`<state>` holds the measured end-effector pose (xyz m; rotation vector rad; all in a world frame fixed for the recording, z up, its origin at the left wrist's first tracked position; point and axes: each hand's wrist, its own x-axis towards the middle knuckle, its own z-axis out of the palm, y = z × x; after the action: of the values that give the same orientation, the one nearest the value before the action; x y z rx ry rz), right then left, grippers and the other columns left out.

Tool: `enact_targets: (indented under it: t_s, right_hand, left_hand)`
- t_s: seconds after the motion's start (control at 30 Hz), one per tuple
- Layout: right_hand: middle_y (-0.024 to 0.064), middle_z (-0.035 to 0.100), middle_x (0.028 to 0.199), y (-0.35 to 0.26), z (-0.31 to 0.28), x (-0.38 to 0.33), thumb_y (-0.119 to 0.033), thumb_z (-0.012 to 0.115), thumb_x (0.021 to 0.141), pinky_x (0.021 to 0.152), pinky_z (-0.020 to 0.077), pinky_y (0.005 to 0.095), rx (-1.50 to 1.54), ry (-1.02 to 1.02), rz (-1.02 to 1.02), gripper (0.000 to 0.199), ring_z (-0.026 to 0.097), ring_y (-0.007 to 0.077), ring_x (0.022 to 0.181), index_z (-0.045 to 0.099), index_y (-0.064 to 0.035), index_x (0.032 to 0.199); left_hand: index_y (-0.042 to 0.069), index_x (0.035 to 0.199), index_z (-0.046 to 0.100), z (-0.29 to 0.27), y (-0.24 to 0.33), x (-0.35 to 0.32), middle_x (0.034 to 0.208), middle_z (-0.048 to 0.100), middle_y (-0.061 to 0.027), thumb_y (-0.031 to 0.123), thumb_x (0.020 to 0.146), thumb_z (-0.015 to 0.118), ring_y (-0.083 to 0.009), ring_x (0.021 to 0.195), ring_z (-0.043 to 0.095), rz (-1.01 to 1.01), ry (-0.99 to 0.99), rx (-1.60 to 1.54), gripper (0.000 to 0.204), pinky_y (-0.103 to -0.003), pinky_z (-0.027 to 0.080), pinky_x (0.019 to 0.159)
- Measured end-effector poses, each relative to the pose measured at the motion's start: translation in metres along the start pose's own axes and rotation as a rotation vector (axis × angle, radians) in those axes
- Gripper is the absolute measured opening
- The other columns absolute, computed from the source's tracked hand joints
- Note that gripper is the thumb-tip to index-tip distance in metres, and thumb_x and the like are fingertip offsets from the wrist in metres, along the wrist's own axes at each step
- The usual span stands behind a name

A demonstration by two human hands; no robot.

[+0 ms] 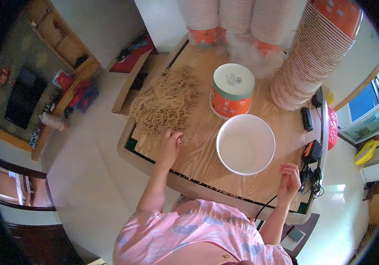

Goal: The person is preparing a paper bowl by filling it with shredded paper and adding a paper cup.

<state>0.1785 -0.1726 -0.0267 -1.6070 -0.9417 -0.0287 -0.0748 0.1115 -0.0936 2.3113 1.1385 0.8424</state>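
Observation:
At the near edge of a heap of tan, string-like strands [165, 101], my left hand [170, 143] is closed. A few thin strands show at its fingertips. My right hand [289, 181] is raised by the table's right side with its fingers curled in. What it holds, if anything, is too small to make out. Between my hands a white round paper bucket [246, 152] stands upright, its mouth up and nothing visible inside. Just behind it an orange paper bucket [231, 104] with a green band is turned upside down, its white base on top.
Tall stacks of nested paper buckets [313, 57] rise at the back and back right of the wooden table [198, 161]. Cloudy clear plastic [251, 53] lies before them. A black adapter [312, 151] and coiled cable [315, 179] are at the right edge, near a black box [307, 119].

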Motion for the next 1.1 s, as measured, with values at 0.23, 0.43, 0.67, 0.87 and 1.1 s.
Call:
enact_targets:
  t_s: [0.23, 0.43, 0.67, 0.87, 1.1]
  right_hand:
    - [0.0116, 0.058, 0.086, -0.009, 0.0, -0.007, -0.015, 0.055, 0.088, 0.068, 0.0456, 0.0281, 0.048, 0.019, 0.071, 0.02, 0.056, 0.0199, 0.079, 0.057, 0.0013, 0.077]
    - [0.0103, 0.057, 0.089, -0.008, 0.0, -0.009, -0.012, 0.054, 0.088, 0.072, 0.0434, 0.0265, 0.039, -0.024, 0.062, 0.017, 0.055, 0.0181, 0.084, 0.056, 0.001, 0.077]
    - [0.0118, 0.058, 0.087, -0.01, 0.001, -0.009, -0.019, 0.055, 0.088, 0.071, 0.0448, 0.0279, 0.031, -0.029, 0.078, 0.024, 0.057, 0.0203, 0.082, 0.056, 0.0014, 0.076]
    - [0.0115, 0.059, 0.085, -0.007, -0.002, -0.01, -0.018, 0.057, 0.086, 0.069, 0.0442, 0.0274, 0.041, -0.034, 0.085, 0.022, 0.057, 0.0202, 0.08, 0.057, 0.0013, 0.075]
    - [0.0091, 0.056, 0.088, -0.011, -0.003, -0.008, -0.007, 0.054, 0.087, 0.07, 0.0425, 0.0231, 0.103, -0.048, 0.076, 0.012, 0.054, 0.0151, 0.081, 0.057, 0.0014, 0.078]
  left_hand:
    - [0.005, 0.086, 0.063, -0.01, 0.012, 0.02, 0.093, 0.053, -0.0126, -0.001, 0.076, 0.059, -0.0301, 0.093, 0.05, -0.03, -0.094, 0.079, 0.012, -0.039, 0.044, 0.078]
    - [0.007, 0.085, 0.064, -0.015, 0.019, 0.025, 0.094, 0.053, -0.0105, 0.002, 0.074, 0.061, -0.0312, 0.095, 0.049, 0.025, -0.237, 0.193, 0.013, -0.041, 0.044, 0.081]
    - [0.007, 0.083, 0.065, -0.001, 0.009, 0.026, 0.093, 0.055, -0.0099, 0.004, 0.074, 0.064, -0.0295, 0.095, 0.05, 0.105, -0.179, 0.107, 0.009, -0.039, 0.044, 0.08]
    - [0.004, 0.084, 0.061, -0.044, 0.053, 0.059, 0.086, 0.062, -0.0056, 0.008, 0.083, 0.062, -0.016, 0.083, 0.058, -0.003, 0.034, -0.533, 0.003, -0.031, 0.046, 0.075]
    - [0.003, 0.095, 0.055, -0.14, 0.139, 0.115, 0.086, 0.063, -0.0084, 0.013, 0.09, 0.054, -0.0127, 0.075, 0.058, 0.291, 0.307, -0.966, 0.011, -0.023, 0.046, 0.069]
